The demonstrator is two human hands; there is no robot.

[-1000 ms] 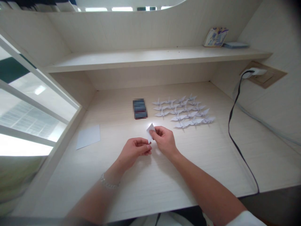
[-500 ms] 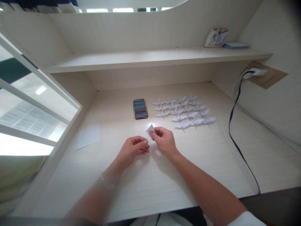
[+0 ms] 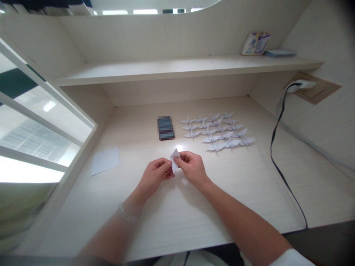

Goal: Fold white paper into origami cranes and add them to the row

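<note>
1. The right hand (image 3: pixel 193 166) pinches a small piece of folded white paper (image 3: pixel 175 155) between thumb and fingers, over the middle of the desk (image 3: pixel 172 221); the thumb covers part of it.
2. The left hand (image 3: pixel 155 173) is narrowed too, its thumb and fingertips closed on the left edge of the same paper, with the other fingers curled beneath. A chain bracelet (image 3: pixel 129 214) circles that wrist.
3. The paper stands tilted, one pointed corner up and another down, between the two hands.
4. Just beyond the hands lies a dark rectangular object (image 3: pixel 165 128), pixelated past recognition.
5. To its right, rows of white origami cranes (image 3: pixel 212 139) sit close together, the nearest ones just behind the right hand.
6. A flat white sheet of paper (image 3: pixel 105 161) lies well apart, near the desk's left side, beside a frame with white rails (image 3: pixel 41 119).
7. On the right, a black cable (image 3: pixel 273 140) runs from a white plug (image 3: pixel 306 84) in the wall outlet (image 3: pixel 323 92) down across the desk, clear of the right forearm; a grey cable (image 3: pixel 310 142) trails behind it.
8. The shelf (image 3: pixel 155 68) above holds a printed packet (image 3: pixel 255 43), leaning, and a flat bluish item (image 3: pixel 279 53).
</note>
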